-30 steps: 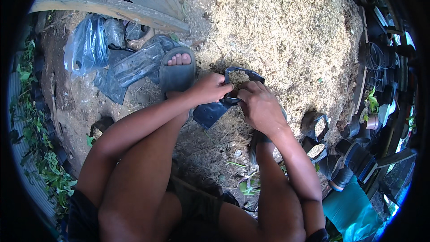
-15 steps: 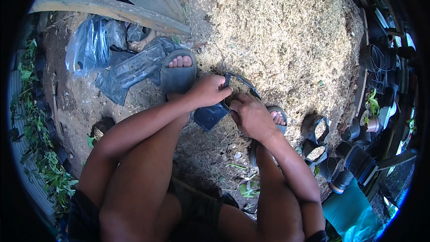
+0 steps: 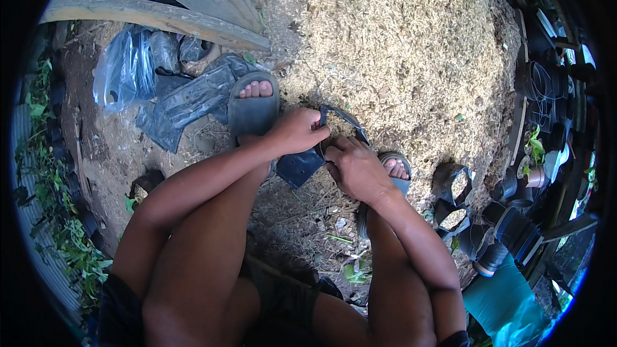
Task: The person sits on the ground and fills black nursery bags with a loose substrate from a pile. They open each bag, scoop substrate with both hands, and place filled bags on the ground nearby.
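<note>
Pinching the left edge of a black plastic bag (image 3: pixel 348 117), the left hand (image 3: pixel 297 132) had its thumb and forefinger clamped on the rim. The right hand (image 3: pixel 357 165) lay at the bag's right side, its fingers bent and close together; whether they gripped the plastic could not be told. The bag was between the two hands, low over the ground in front of the person, its rim bowed in an arc beyond the right knuckles. A square dark panel (image 3: pixel 299 167) showed just below the left hand, though whether it belonged to the same bag was unclear.

Beyond the hands spread a heap of straw-coloured husks (image 3: pixel 411 45). The left slide sandal (image 3: pixel 252 115) stood just beyond the left wrist, and the right slide sandal (image 3: pixel 400 184) was just beside the right hand. To the left lay crumpled black plastic sheeting (image 3: pixel 199 95) and a clear plastic bag (image 3: pixel 125 71), near a wooden plank (image 3: pixel 154 14). Two husk-filled black bags (image 3: pixel 443 183) stood to the right, near a teal sheet (image 3: pixel 504 299).
</note>
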A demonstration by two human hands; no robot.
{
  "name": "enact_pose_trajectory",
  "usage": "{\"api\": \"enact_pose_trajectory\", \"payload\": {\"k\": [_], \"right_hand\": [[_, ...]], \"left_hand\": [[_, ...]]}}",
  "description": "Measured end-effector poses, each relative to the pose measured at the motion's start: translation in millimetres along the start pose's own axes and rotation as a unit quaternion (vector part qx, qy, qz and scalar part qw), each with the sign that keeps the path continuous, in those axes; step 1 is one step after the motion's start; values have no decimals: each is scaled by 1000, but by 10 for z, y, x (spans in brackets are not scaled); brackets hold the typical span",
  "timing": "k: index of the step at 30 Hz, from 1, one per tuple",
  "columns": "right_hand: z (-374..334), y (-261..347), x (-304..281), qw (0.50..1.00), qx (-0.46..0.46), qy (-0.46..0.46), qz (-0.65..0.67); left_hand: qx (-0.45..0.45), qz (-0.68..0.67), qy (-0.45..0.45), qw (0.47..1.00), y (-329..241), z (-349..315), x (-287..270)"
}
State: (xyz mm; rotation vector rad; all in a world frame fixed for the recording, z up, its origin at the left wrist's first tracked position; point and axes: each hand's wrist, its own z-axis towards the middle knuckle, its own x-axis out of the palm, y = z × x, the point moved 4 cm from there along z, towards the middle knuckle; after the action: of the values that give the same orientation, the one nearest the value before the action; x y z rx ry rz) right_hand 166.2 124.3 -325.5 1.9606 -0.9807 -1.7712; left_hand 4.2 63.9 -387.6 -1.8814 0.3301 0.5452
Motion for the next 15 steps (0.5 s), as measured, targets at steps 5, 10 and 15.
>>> {"api": "enact_pose_trajectory", "payload": {"k": [5, 10, 15], "right_hand": [[0, -9, 9, 1000, 10, 10, -1], [5, -3, -2, 1000, 13, 15, -11], [-3, -15, 3, 1000, 17, 17, -6]], "left_hand": [[-35, 6, 19, 999, -7, 17, -7], [-61, 6, 35, 997, 18, 31, 9], [-23, -1, 12, 1000, -21, 25, -7]]}}
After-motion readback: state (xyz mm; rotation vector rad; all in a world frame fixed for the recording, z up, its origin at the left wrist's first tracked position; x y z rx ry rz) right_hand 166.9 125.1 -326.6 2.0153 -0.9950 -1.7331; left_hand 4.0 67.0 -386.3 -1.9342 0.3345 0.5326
